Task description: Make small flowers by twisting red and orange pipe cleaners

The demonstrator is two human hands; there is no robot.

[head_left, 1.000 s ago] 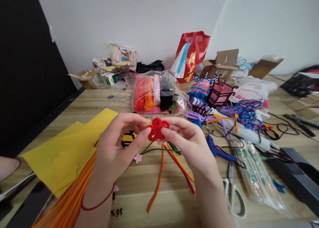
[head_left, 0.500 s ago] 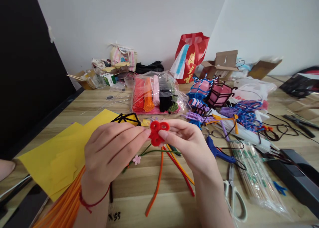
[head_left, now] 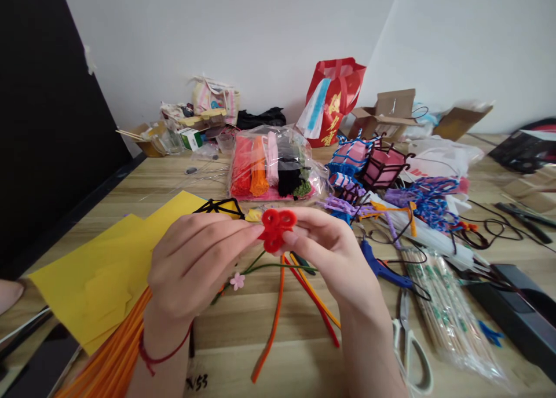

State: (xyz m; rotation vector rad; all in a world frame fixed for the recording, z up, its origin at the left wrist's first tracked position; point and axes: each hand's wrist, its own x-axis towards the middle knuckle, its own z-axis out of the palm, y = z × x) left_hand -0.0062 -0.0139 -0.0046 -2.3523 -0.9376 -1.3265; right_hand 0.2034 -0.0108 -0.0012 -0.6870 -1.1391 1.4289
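Note:
Between both hands, above the table, is a red pipe-cleaner flower with looped petals. My left hand pinches its left side with the fingertips, a red cord around the wrist. On the other side, my right hand grips it between thumb and fingers. Beneath them lie green stems with a small pink flower, plus an orange pipe cleaner, a red one and a yellow one. A black frame with yellow panels shows partly behind my left hand.
Yellow sheets and a bundle of orange pipe cleaners lie left. Scissors, a blue glue gun and bagged sticks lie right. Farther back are a bag of coloured pipe cleaners, small lanterns and a red bag.
The red flower has turned slightly between my fingers, and my right thumb has shifted a little to the right on it. Both hands keep their hold.

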